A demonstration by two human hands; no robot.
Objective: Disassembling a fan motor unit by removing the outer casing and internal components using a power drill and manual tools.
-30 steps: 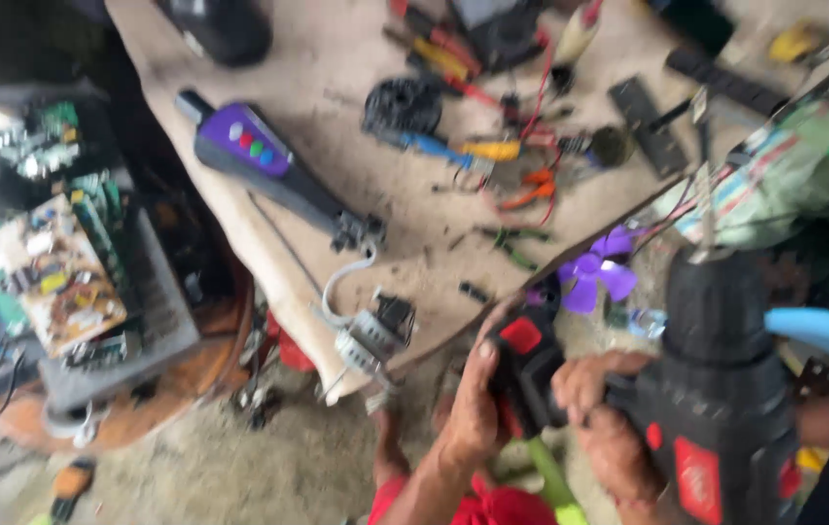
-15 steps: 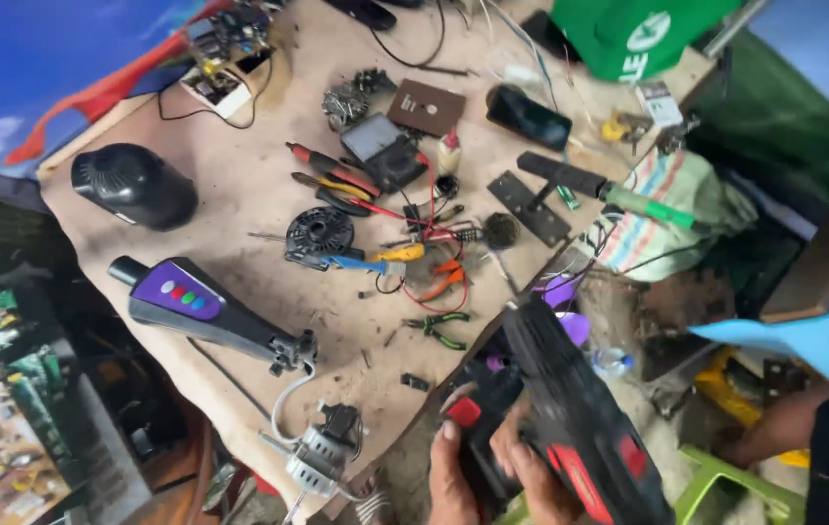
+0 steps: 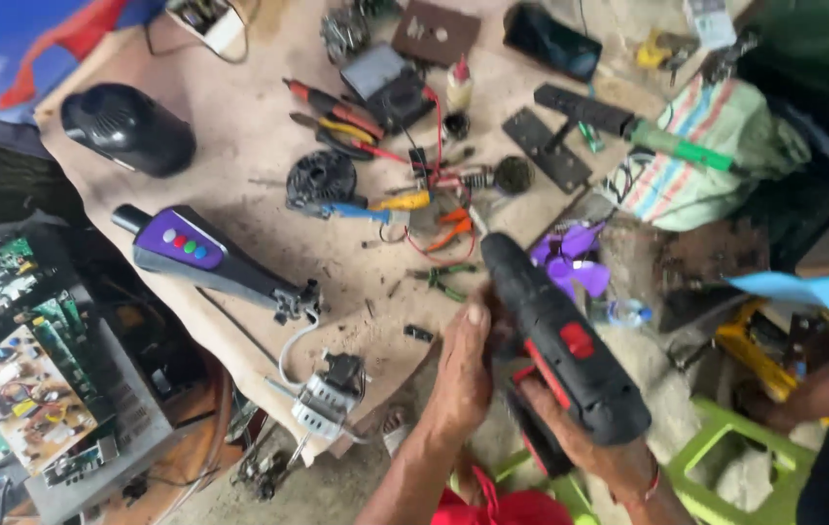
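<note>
A black and red cordless drill (image 3: 562,350) is held low over the near edge of a cluttered workbench (image 3: 239,175), its nose pointing up and away. My right hand (image 3: 589,442) grips its handle from below. My left hand (image 3: 460,374) rests against the drill's left side near the chuck, fingers wrapped on the body. Just beyond the drill lie small green-handled pliers (image 3: 443,279) and a purple plastic fan blade (image 3: 570,261).
On the bench lie a purple and black handheld device (image 3: 205,258), a black round speaker (image 3: 127,128), screwdrivers (image 3: 336,112), orange pliers (image 3: 448,228) and a small motor (image 3: 327,399). Circuit boards (image 3: 20,389) sit left. A striped bag (image 3: 706,165), a green stool (image 3: 725,447) and another person's arm (image 3: 823,389) are right.
The view has swung up and over the bench. The drill turned from hanging upright at the right to lying tilted in both hands near the middle, nose toward the bench.
</note>
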